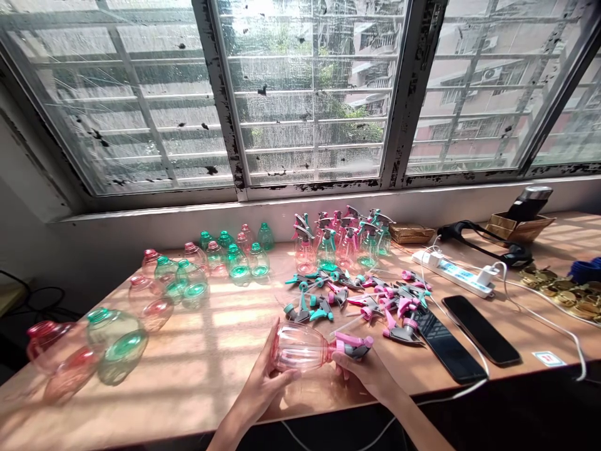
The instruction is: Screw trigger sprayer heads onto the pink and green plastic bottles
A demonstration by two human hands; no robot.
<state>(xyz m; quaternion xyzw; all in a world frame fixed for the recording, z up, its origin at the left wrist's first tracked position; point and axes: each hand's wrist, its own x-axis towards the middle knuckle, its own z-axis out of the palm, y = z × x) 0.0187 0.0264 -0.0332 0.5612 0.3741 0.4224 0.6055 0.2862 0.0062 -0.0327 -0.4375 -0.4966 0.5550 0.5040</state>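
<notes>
A clear pink spray bottle [300,348] lies on its side in the air just over the table's front edge, its neck to the right. My left hand [268,369] is wrapped round the bottle's base end. At the neck, a pink and grey trigger sprayer head [353,344] sits on the bottle, and my right hand [359,371] grips it there. Whether the head is fully screwed on cannot be seen. Just beyond my hands is a pile of loose pink, teal and grey sprayer heads [370,300].
Open pink and green bottles [191,280] stand at the left and back. Several bottles with sprayer heads [326,249] stand by the wall. To the right are two phones [481,329], a white power strip [453,274] with cables, a black strap [483,241] and gold-coloured pieces [561,291].
</notes>
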